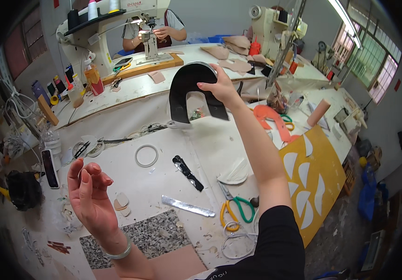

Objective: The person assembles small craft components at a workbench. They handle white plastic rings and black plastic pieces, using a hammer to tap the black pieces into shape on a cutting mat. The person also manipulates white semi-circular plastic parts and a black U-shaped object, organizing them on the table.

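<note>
My right hand (220, 88) is raised above the far part of the table, closed on a black U-shaped piece (181, 95) with a pale outer edge. The thumb lies on its dark inner face; the other fingers are mostly hidden behind it. My left hand (91, 200) hangs over the left of the table, palm up, with nothing in it. Its fingers are loosely bent and apart. Below that hand are small beige pieces (121, 201) and a speckled stone slab (152, 233). A silver strip (188, 206) lies between my arms.
Yellow- and green-handled scissors (236, 211), a black strap-like piece (187, 172) and a tape roll (146, 156) lie on the table. At right sits a yellow board (324, 186) with white cut pieces. Beyond, a person (163, 32) works at a sewing machine (150, 46).
</note>
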Demonstrator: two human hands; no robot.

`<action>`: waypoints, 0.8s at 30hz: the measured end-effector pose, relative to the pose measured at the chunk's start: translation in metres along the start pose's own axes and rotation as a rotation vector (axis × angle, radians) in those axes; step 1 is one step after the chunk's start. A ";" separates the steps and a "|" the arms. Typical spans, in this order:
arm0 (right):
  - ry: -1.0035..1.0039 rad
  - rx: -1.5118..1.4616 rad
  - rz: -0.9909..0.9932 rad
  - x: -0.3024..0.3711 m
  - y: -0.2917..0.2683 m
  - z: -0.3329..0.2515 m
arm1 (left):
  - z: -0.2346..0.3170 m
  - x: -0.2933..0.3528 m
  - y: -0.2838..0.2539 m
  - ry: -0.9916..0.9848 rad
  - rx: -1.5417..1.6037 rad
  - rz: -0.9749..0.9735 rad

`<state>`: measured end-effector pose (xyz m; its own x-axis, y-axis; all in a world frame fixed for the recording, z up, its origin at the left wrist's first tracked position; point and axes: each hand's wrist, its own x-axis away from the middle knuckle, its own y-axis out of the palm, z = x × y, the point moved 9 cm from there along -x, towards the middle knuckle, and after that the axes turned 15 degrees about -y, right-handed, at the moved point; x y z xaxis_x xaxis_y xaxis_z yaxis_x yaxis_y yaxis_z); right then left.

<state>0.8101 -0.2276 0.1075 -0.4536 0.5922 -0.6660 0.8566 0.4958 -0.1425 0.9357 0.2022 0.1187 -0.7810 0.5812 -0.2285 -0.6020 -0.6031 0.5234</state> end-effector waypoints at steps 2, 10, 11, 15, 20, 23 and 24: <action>0.000 -0.066 -0.130 -0.016 0.012 -0.029 | 0.001 0.002 0.001 0.006 -0.006 0.012; 0.118 -0.525 0.348 -0.106 -0.020 0.001 | 0.002 0.004 0.000 0.015 -0.023 0.045; 0.046 -0.633 0.411 -0.122 -0.025 0.024 | 0.005 0.005 0.000 0.019 -0.021 0.051; 0.150 -0.219 0.513 -0.109 -0.061 0.140 | 0.000 0.004 0.007 0.004 0.005 0.001; 0.797 0.041 0.090 0.019 0.003 0.153 | 0.009 0.009 0.000 0.011 0.028 0.050; 0.733 0.359 -0.061 0.048 -0.042 0.175 | 0.005 0.009 0.009 -0.039 0.073 0.017; 0.646 0.436 -0.151 0.059 -0.041 0.149 | 0.007 0.009 0.008 -0.049 0.077 0.016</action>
<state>0.7844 -0.3078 -0.0357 -0.5108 0.8560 -0.0791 0.7331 0.3857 -0.5602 0.9248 0.2065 0.1269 -0.7804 0.5988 -0.1801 -0.5732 -0.5700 0.5886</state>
